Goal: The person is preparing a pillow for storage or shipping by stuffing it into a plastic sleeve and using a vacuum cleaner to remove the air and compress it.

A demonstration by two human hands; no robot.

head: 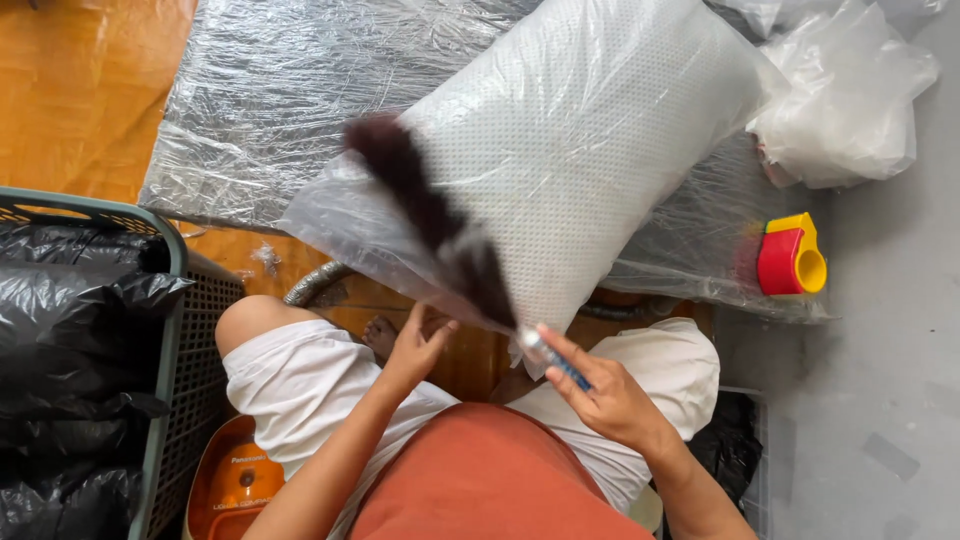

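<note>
From above, the person sits with knees apart in white shorts and an orange top. The right hand, at lower centre-right of the frame, is clenched round the clear-and-blue handle of a dark feather duster, whose blurred plume slants up to the left across a white pillow in a clear plastic bag filling the upper centre. The left hand, lower centre, pinches the bag's near edge. A plastic sheet covers the floor behind; a red-and-yellow toy sits at right, a grey basket lined with black bags at left.
</note>
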